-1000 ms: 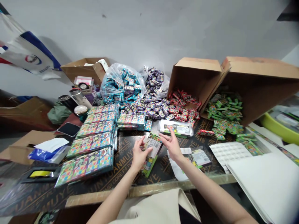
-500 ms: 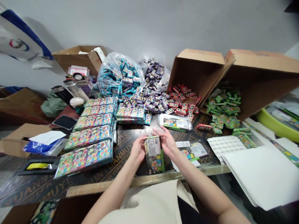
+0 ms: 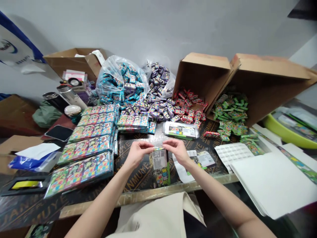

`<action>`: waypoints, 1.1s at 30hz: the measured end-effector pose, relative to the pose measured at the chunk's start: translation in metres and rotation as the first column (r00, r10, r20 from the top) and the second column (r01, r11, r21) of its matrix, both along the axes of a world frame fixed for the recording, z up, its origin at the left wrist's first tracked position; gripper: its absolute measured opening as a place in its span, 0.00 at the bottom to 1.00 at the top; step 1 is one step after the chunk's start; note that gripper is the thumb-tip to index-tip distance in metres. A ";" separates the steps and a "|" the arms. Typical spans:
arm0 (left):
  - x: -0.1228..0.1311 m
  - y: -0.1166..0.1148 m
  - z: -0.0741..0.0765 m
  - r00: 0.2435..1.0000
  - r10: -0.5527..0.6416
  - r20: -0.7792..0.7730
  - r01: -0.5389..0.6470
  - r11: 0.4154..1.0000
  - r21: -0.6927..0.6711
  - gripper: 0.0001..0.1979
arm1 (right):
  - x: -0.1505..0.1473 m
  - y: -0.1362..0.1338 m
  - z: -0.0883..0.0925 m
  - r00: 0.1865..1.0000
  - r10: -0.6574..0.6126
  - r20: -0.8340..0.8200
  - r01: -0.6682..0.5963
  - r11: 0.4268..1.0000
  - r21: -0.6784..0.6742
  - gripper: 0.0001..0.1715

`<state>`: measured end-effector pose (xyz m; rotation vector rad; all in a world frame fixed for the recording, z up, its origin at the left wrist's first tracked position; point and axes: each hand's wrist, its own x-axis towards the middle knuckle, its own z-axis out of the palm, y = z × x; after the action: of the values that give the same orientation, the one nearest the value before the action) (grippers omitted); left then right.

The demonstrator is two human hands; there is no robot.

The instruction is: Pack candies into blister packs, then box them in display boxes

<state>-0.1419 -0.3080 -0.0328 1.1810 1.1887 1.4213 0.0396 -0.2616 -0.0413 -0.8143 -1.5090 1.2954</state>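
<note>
Both my hands hold one colourful packet in a clear sleeve (image 3: 160, 168), upright over the dark table near its front edge. My left hand (image 3: 136, 152) pinches the packet's top left corner. My right hand (image 3: 176, 151) pinches the top right corner. The packet shows a white barcode label and a green edge. Behind it lies a clear tray with a printed card (image 3: 181, 130). To the right of my right hand lie flat printed cards and sleeves (image 3: 201, 160).
Rows of finished colourful packs (image 3: 86, 145) lie at left. Heaps of small blue (image 3: 121, 86), purple (image 3: 158, 99), red (image 3: 190, 105) and green (image 3: 230, 115) boxes fill the back, two spilling from tipped cardboard boxes (image 3: 267, 82). White sheets (image 3: 269, 181) sit at right, a yellow-green tub (image 3: 284, 132) beyond.
The packet rose from lying slanted on the table to upright between both hands. My fingers moved up to pinch its top edge. The camera shifted slightly.
</note>
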 end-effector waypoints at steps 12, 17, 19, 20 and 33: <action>0.008 -0.009 0.006 0.785 0.152 -0.601 0.101 0.925 0.366 0.06 | 0.009 -0.003 -0.002 0.989 0.044 0.142 -0.075 0.972 0.222 0.09; 0.016 -0.007 0.006 0.681 0.119 -0.722 0.243 0.895 0.376 0.08 | 0.044 -0.002 0.001 0.939 -0.004 0.343 -0.156 0.884 0.440 0.16; 0.018 -0.007 0.007 0.637 0.129 -0.760 0.265 0.889 0.373 0.10 | 0.074 0.011 -0.003 0.897 -0.168 0.410 -0.074 0.855 0.513 0.24; 0.018 -0.006 0.007 0.613 0.136 -0.778 0.270 0.889 0.369 0.10 | 0.090 0.019 -0.007 0.856 -0.262 0.446 -0.022 0.844 0.536 0.27; 0.020 -0.002 0.002 0.407 0.146 -0.902 0.262 0.927 0.268 0.17 | 0.144 0.079 -0.060 0.552 -0.347 0.758 -0.117 0.868 0.482 0.05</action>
<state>-0.1220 -0.3096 -0.0313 2.4714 1.5801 0.8727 0.1832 -0.1828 -0.1009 -1.2485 -2.3460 0.2937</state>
